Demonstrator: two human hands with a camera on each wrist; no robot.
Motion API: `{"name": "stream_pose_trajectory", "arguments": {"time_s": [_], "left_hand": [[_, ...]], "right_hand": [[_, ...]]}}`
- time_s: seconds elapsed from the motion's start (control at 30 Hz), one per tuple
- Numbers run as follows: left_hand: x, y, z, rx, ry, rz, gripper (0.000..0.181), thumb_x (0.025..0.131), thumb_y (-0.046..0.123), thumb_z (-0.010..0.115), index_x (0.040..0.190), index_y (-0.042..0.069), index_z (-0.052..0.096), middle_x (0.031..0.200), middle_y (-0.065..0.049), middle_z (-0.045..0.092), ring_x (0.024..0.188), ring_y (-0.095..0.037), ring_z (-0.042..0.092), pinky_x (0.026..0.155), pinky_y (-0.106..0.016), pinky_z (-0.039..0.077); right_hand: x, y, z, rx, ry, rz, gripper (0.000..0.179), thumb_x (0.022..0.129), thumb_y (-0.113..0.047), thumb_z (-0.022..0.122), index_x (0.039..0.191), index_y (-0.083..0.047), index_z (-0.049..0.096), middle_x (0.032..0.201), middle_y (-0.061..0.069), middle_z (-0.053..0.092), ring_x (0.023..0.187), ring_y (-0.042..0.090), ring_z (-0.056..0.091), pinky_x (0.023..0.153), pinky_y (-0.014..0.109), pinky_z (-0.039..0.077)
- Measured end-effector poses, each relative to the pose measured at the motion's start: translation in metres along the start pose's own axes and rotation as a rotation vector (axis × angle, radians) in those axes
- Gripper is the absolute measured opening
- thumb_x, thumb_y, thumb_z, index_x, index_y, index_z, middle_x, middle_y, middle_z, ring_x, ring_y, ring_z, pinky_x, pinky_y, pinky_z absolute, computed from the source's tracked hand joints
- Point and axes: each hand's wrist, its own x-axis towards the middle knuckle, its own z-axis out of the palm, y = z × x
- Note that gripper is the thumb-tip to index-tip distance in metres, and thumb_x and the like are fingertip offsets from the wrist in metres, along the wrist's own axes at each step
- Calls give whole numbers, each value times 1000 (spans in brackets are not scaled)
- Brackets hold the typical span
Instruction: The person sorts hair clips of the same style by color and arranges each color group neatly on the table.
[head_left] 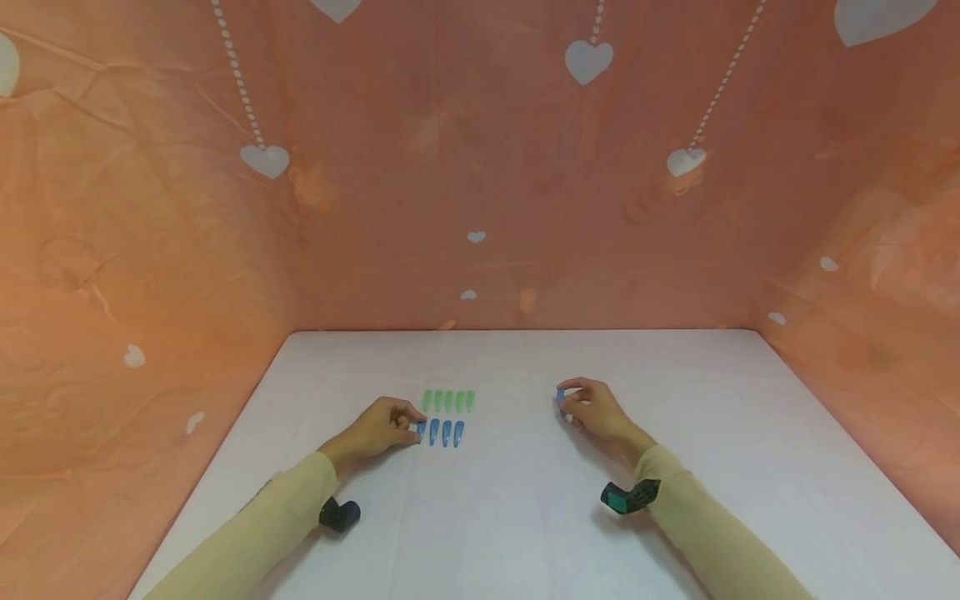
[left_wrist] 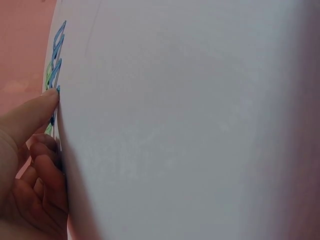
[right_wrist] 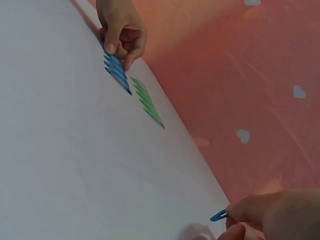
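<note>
Blue snap hair clips [head_left: 447,433] lie side by side in a short row on the white table. Just behind them is a matching row of several green snap hair clips [head_left: 449,401]. At the left end of the blue row, my left hand [head_left: 381,427] pinches the end clip [head_left: 422,430] between thumb and index finger. Further right, my right hand [head_left: 597,410] holds another blue hair clip [head_left: 560,397] by thumb and fingertips, apart from both rows. One end of that clip [right_wrist: 218,216] sticks out past the fingers in the right wrist view.
The white table [head_left: 495,525] stretches under both forearms. An orange cloth [head_left: 450,167] with pale hearts rises behind it and on both sides. Each wrist carries a dark camera, such as the right one [head_left: 630,497].
</note>
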Motion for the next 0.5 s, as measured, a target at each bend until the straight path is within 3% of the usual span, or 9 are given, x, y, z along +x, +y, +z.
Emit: {"name": "stream_pose_trajectory", "arguments": {"time_s": [0.23,0.5], "left_hand": [[1,0,0,-10,3,-20,30,88,6,75,115,-5,70,70,1,45,73,-14,45,65,-23,38],[2,-3,-1,7,-4,-28,29,88,7,75,116,-3,71,70,2,46,72,-12,46,67,-22,39]], "right_hand": [[1,-2,12,47,-48,-46,39,93,3,57,130,14,51,86,6,63,55,7,47,48,20,38],[2,-5,28,118,-78,-19,39,93,3,59,130,12,51,86,3,62,57,8,48,50,21,38]]}}
